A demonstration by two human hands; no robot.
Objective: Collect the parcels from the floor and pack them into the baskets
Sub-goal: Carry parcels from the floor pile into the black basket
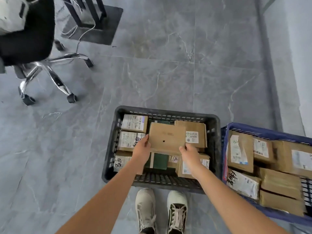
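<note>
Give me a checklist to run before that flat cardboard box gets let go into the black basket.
1. Grip: left hand and right hand both hold the flat cardboard box at its near corners: ok.
2. Box is over the black basket, inside its rim: ok.
3. Free flat spot beneath: cannot tell, box hides it; parcels and a green item lie under it.
4. Box will sit below the rim: cannot tell.
5. Blue basket beside it does not obstruct: ok.
</note>
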